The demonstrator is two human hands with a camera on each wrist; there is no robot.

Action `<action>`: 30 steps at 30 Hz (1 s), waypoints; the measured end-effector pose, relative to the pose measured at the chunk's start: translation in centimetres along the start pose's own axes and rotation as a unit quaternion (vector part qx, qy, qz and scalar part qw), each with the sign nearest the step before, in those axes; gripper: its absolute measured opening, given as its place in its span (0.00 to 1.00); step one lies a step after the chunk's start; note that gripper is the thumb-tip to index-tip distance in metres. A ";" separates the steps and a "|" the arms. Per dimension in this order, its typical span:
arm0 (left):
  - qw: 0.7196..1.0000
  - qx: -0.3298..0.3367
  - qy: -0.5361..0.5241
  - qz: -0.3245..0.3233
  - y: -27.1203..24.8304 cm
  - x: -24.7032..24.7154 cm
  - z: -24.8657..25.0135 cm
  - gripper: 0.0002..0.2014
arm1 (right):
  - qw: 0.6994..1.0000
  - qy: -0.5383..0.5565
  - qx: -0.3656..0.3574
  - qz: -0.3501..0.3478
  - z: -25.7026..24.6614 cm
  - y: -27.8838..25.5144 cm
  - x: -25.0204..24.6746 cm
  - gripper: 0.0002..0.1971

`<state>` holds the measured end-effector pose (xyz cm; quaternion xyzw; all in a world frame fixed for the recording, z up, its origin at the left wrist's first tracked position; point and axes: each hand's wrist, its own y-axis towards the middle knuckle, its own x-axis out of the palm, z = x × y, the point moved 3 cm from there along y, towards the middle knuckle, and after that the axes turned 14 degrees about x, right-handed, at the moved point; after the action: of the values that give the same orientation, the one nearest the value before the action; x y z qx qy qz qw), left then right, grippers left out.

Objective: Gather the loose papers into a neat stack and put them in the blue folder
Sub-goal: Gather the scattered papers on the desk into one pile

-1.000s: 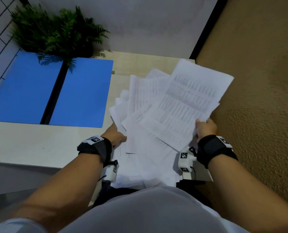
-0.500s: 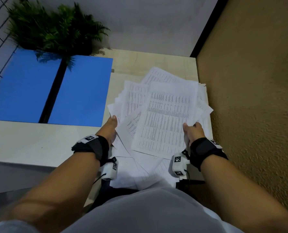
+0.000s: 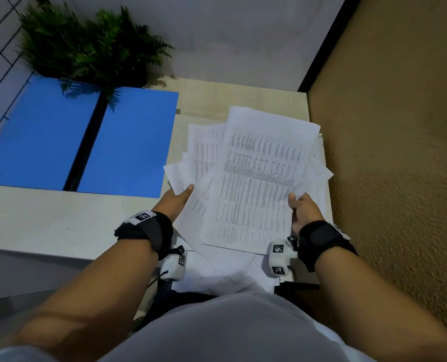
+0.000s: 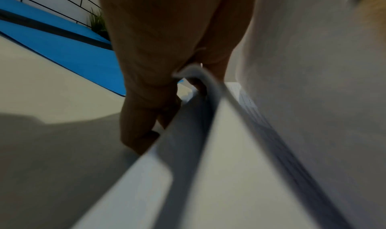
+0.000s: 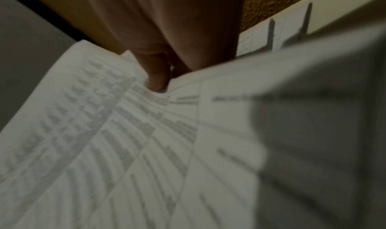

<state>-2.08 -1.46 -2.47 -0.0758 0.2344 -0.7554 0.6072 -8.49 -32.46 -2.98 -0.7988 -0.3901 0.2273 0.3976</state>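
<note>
A loose, fanned pile of printed white papers [image 3: 256, 184] lies on the right part of the pale table [image 3: 60, 223], by the brown wall. My left hand [image 3: 176, 201] holds the pile's left edge, thumb on top; the fingers [image 4: 146, 100] reach under the sheets [image 4: 208, 150]. My right hand [image 3: 302, 209] grips the right edge, its thumb [image 5: 156, 77] pressed on the printed top sheet [image 5: 104, 141]. The blue folder [image 3: 86, 142] lies open and flat at the left, a black spine down its middle, and shows again in the left wrist view [image 4: 69, 51].
A green fern-like plant [image 3: 86, 50] stands at the back left and overhangs the folder's top edge. A rough brown wall [image 3: 399, 152] runs close along the table's right side. A white wall closes the back. My torso in a white shirt [image 3: 230, 330] is against the table's near edge.
The top sheet, earlier angled far to the right, has swung back over the pile. Both hands have drawn in against the pile's sides, and the papers lie closer together.
</note>
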 end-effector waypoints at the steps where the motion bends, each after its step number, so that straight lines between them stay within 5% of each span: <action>1: 0.999 -0.006 0.033 0.015 0.3 -0.1 -0.3 0.31 | 0.999 -0.029 0.000 0.042 -0.1 0.3 -0.4 0.09; 4: 0.998 -0.031 0.024 0.051 1.4 -0.4 -1.6 0.37 | 0.982 -0.099 -0.008 0.159 -1.4 -0.8 -1.9 0.15; 8: 0.996 -0.044 0.080 0.019 2.4 -1.3 -1.9 0.35 | 0.974 -0.127 -0.034 0.183 -3.7 0.0 -3.6 0.18; 11: 0.988 -0.062 0.143 -0.019 1.3 -1.1 0.3 0.25 | 0.972 -0.183 -0.049 0.136 -5.2 0.3 -3.0 0.11; 13: 0.976 -0.088 0.194 -0.037 1.0 -0.9 1.4 0.22 | 0.967 -0.226 -0.056 0.102 -5.7 0.1 -1.5 0.15; 16: 0.963 -0.089 0.247 -0.060 1.2 -0.4 2.6 0.26 | 0.965 -0.256 -0.052 0.038 -5.5 -0.6 1.2 0.09; 17: 0.962 -0.088 0.253 -0.057 1.4 -0.3 2.6 0.29 | 0.964 -0.258 -0.057 0.027 -5.2 -0.3 1.9 0.16; 20: 0.976 -0.109 0.185 -0.031 2.1 -0.2 1.9 0.48 | 0.969 -0.235 -0.071 0.017 -4.1 -0.5 3.1 0.20; 23: 0.980 -0.127 0.155 0.009 2.7 0.1 2.4 0.44 | 0.976 -0.199 -0.079 -0.033 -3.6 -0.8 4.5 0.09; 27: 0.972 -0.111 0.203 0.033 2.8 -0.2 4.3 0.30 | 0.980 -0.172 -0.079 -0.054 -4.8 -0.3 5.3 0.12; 30: 0.968 -0.098 0.231 0.008 2.7 -0.4 5.0 0.40 | 0.973 -0.214 -0.078 -0.026 -5.1 0.5 5.4 0.12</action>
<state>2.43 -2.83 0.77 0.0434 0.4414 -0.7208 0.5326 -1.68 -30.66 -0.71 -0.7496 -0.5035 0.3516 0.2468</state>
